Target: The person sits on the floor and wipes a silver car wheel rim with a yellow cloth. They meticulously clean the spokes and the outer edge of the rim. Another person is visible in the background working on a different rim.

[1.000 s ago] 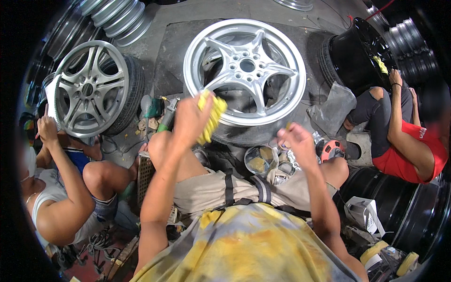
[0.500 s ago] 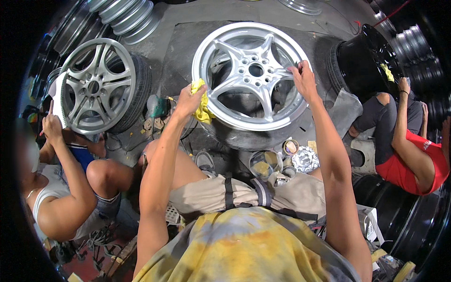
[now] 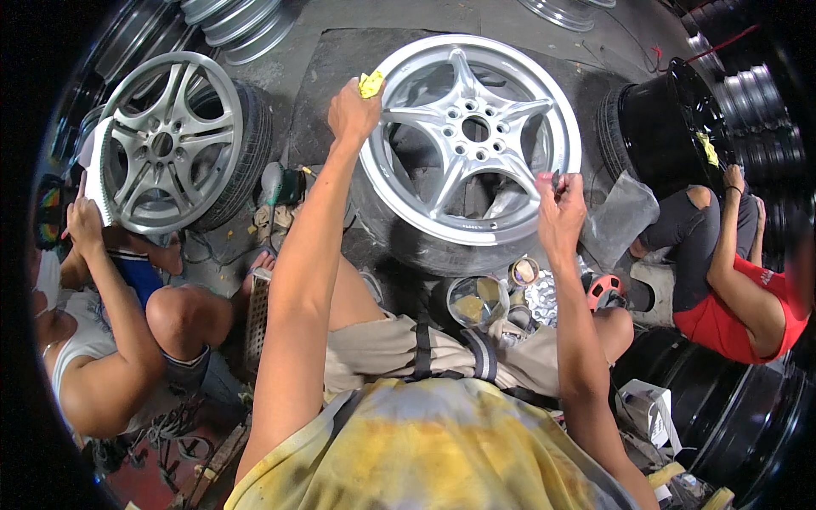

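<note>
— Left hand (image 3: 353, 109)?
— Clenched on a yellow rag (image 3: 371, 83), pressed to the upper-left rim of the silver wheel (image 3: 472, 140).
— Right hand (image 3: 559, 208)?
— Pinching something small and dark at the wheel's right edge, low down; too small to tell what.
— Wheel itself?
— Lying face up on a dark mat (image 3: 340, 59), straight ahead of the knees, tilted a little toward the wearer.
— Room around it?
— Tight. Black rim (image 3: 671, 127) just beside on the right, with a co-worker in red (image 3: 731, 310) against it. Second silver wheel (image 3: 166, 144) on a tyre well to the left, held by another person's hand (image 3: 83, 225). Tins (image 3: 476, 297) and foil crowding the near edge. Bare concrete only beyond the far edge.
</note>
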A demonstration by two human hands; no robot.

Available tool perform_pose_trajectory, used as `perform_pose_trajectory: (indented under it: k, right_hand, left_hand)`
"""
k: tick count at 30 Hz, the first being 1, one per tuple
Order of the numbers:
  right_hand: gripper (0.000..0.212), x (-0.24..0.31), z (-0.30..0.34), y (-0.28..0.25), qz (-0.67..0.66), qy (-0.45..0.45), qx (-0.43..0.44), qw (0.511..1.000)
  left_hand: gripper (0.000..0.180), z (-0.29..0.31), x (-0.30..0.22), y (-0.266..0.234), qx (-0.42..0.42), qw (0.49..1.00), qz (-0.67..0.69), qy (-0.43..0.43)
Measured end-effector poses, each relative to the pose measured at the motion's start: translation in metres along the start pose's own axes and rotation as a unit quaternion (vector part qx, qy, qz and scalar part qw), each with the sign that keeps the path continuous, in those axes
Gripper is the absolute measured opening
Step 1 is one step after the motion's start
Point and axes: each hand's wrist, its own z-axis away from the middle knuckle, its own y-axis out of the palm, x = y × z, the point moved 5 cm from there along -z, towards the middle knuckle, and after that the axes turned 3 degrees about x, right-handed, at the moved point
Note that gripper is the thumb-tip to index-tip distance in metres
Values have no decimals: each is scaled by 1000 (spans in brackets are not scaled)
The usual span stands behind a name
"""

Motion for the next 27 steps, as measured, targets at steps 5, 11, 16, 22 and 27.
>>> perform_pose_trajectory:
  k: [5, 11, 16, 22, 27]
  right_hand:
    - [16, 34, 45, 14, 53, -72, 160, 983]
    - [18, 40, 80, 48, -109, 49, 293, 949]
    - [14, 28, 77, 54, -299, 217, 336, 867]
    - [12, 25, 84, 54, -415, 310, 316, 795]
    - [17, 23, 84, 55, -263, 203, 316, 888]
  left_hand:
    - [49, 3, 0, 1, -25, 999, 21, 14]
    - [48, 0, 2, 1, -38, 998, 25, 33]
    - [47, 2, 2, 2, -30, 999, 37, 28]
    - [48, 1, 3, 1, -39, 998, 26, 30]
    - [47, -1, 1, 4, -24, 999, 26, 22]
